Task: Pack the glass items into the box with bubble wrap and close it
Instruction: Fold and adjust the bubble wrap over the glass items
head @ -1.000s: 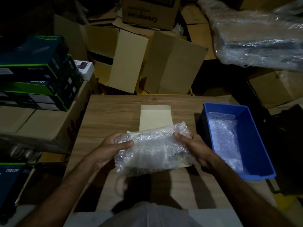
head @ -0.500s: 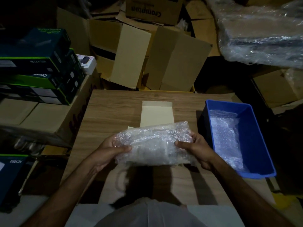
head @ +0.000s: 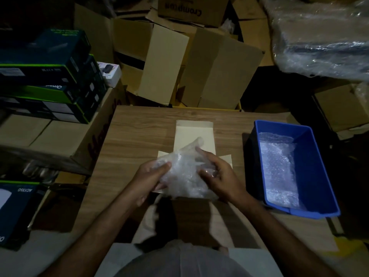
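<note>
Holding a bubble-wrapped bundle (head: 182,176) over the middle of the wooden table (head: 139,136), both hands are busy here. The left hand (head: 148,177) has its thumb and fingers curled round the bundle's left end, and the right hand (head: 218,176) grips the right side with fingers bent into the wrap. Pretty blurry, so what's inside the wrap is anyone's guess; can't make out any glass. The bundle sits right above the small cream box (head: 194,134), which lies opened out flat-ish on the table with its flaps spread, far lid flap pointing away from the person. Just to the right of the box there's a blue plastic bin (head: 317,166) with more bubble wrap (head: 278,168) lying in it. Off to the left, stacked dark retail boxes (head: 50,76) sit on a big carton.
</note>
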Available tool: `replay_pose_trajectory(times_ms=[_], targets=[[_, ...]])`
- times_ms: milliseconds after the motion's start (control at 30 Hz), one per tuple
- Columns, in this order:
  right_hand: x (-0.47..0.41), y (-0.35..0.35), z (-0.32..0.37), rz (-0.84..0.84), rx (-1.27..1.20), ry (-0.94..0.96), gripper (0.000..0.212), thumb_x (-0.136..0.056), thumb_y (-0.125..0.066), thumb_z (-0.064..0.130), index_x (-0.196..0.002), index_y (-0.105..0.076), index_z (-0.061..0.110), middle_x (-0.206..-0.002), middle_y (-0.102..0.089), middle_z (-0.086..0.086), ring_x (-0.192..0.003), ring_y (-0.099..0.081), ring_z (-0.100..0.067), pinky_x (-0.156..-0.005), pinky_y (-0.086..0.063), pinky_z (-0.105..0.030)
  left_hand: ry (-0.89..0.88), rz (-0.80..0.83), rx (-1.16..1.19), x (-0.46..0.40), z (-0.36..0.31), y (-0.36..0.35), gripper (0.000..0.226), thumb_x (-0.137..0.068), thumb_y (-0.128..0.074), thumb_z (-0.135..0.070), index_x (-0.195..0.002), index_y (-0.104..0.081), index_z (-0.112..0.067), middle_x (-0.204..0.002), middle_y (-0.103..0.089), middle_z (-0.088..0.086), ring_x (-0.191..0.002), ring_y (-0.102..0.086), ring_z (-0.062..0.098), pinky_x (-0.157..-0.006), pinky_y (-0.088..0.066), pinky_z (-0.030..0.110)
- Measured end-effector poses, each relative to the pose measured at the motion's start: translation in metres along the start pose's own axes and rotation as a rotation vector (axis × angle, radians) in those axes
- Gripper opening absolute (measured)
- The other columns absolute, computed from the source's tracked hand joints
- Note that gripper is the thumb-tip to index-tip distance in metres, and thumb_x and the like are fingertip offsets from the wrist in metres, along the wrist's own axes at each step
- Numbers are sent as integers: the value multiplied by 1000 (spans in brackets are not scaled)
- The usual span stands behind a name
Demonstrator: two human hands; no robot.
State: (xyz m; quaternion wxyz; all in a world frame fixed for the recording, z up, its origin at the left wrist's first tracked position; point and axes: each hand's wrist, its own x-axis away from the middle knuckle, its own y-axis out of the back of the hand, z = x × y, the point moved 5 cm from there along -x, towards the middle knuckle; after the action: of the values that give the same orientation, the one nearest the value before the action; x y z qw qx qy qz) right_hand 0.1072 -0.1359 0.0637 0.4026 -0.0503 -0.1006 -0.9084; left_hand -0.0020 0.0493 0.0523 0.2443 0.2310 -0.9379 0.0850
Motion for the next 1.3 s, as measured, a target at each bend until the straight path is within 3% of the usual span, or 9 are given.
replay_pose_trajectory(times_ms=[167, 300, 433, 500, 633, 767, 900, 1100, 1300], targets=[[-4, -19, -9, 46, 52, 51, 35, -96, -52, -15, -130, -52, -14, -123, -63, -25, -113, -67, -35, -74, -55, -23, 90, 243, 84, 8, -6, -26, 53, -103, -40, -52, -131, -60, -11, -124, -72, 11, -118, -68, 26, -100, -55, 42], [-8, -19, -15, 4, -153, -45, 53, -87, -70, -9, -135, -52, 1, -128, -65, -7, -120, -65, -19, -91, -57, -29, -63, 261, -45, 5, -12, -22, 67, -101, -27, -60, -131, -62, -11, -119, -74, 9, -111, -69, 27, -97, -52, 39], [-4, -6, -17, -45, -369, -124, 38, -90, -66, -6, -124, -62, 11, -114, -74, -6, -103, -73, -21, -76, -61, -30, -267, -8, -167, -7, -26, 6, 32, -92, -71, -18, -123, -65, -15, -107, -69, 1, -96, -66, 17, -74, -58, 24], [-4, -5, -15, -42, -421, -190, 33, -90, -65, -2, -121, -64, 12, -114, -73, -11, -99, -74, -24, -75, -63, -35, -161, 148, -266, -16, -22, 7, 55, -85, -78, -13, -134, -57, -23, -125, -64, -3, -108, -66, 9, -82, -58, 20], [-10, -1, -14, -13, -405, -273, 29, -93, -57, -2, -121, -64, 0, -116, -69, -27, -96, -70, -33, -74, -60, -39, 116, 494, -99, -21, -4, -8, 47, -95, -64, -17, -140, -54, -13, -135, -66, 11, -125, -63, 24, -105, -51, 36], [-8, -6, -18, -7, -763, -330, 51, -97, -60, 39, -137, -55, 7, -124, -70, -15, -108, -69, -34, -84, -60, -42, -17, 273, -27, -28, -4, -16, 31, -96, -65, -13, -127, -60, -11, -118, -74, 10, -112, -70, 30, -90, -59, 36], [6, -12, -37, -203, -559, -397, 108, -57, -91, 59, -146, -41, 24, -124, -67, -7, -101, -74, -22, -86, -61, -37, -246, -21, -14, -27, -2, -10, 23, -95, -67, -8, -115, -59, 0, -102, -77, 10, -91, -74, 23, -73, -59, 32], [-6, -26, -31, -163, -819, -351, 52, -89, -76, 24, -132, -48, 15, -123, -71, -10, -112, -70, -23, -99, -54, -36, -378, -4, -61, -15, -11, -17, 10, -98, -63, -12, -90, -61, -6, -87, -70, 5, -81, -65, 10, -68, -51, 19], [-11, -19, -44, -262, -822, -241, 19, -90, -70, 6, -97, -53, 10, -101, -59, -19, -81, -60, -22, -75, -51, -31, -358, -118, -89, -19, -9, -4, 25, -99, -61, -16, -79, -47, -17, -59, -47, -12, -55, -40, 5, -52, -35, 21]])
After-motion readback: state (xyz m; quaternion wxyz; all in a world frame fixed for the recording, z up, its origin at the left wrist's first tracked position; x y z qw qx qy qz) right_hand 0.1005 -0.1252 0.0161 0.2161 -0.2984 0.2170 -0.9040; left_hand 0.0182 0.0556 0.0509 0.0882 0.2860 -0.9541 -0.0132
